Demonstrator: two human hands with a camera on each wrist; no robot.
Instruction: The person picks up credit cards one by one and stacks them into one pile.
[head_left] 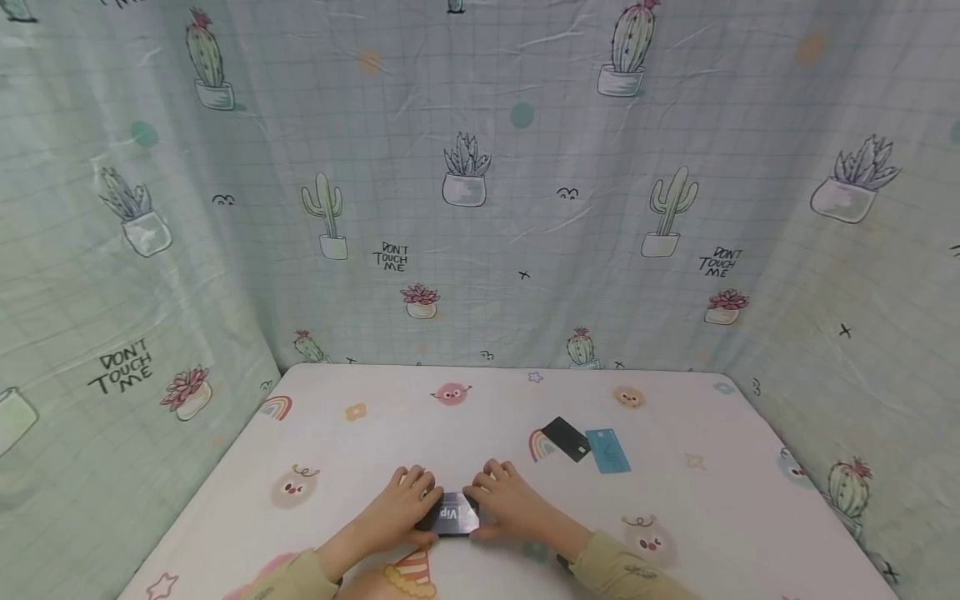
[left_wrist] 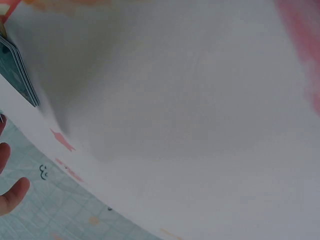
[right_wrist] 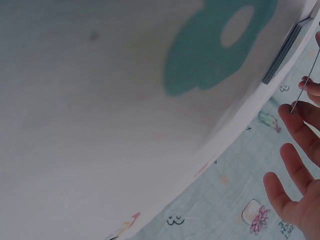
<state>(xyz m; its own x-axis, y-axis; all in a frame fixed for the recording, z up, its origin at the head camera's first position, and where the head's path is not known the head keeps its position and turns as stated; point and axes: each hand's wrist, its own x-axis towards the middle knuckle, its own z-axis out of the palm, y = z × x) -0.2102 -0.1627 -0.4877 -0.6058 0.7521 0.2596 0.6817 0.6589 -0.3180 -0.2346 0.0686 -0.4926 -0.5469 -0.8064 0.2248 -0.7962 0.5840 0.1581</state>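
Note:
A dark grey card with "Vip" printed on it (head_left: 456, 514) is held between my two hands at the front middle of the table. My left hand (head_left: 405, 507) grips its left end. From the other side, my right hand (head_left: 513, 503) holds its right end. The right wrist view shows a thin card edge-on (right_wrist: 305, 80) at the fingertips, above a stack of cards (right_wrist: 286, 54). Part of that stack (left_wrist: 17, 72) also appears in the left wrist view, near a few left fingers (left_wrist: 14, 195). Most of the left hand is out of that view.
Beyond my right hand, a black card (head_left: 567, 438) and a blue card (head_left: 608, 451) lie side by side on the white patterned tablecloth (head_left: 480, 425). A cactus-print curtain (head_left: 480, 233) hangs behind the table and along both sides.

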